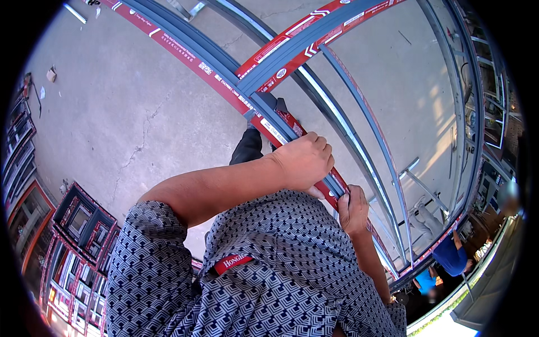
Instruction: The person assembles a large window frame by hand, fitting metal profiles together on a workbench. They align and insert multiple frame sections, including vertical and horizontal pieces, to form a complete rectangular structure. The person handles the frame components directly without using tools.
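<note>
A large grey metal window frame (185,42), its faces covered with red printed protective film, spans the view from upper left to lower right. My left hand (306,162) is wrapped over its near bar, fingers curled across the top and thumb below. A little further right along the same bar, my right hand (352,209) grips it with bent fingers. The bar lies close in front of my patterned shirt (269,230). Beyond my left hand, a cross bar (292,45) meets the near bar at a joint, with a small black piece (281,105) beside it.
Cracked concrete floor (135,129) lies below, with small scraps (51,73) at left. Stacked red-and-grey frames (84,222) stand at lower left. More metal bars (359,151) curve behind the frame. At far right is a person in a blue top (449,257), with another blue-clad person (425,280) near.
</note>
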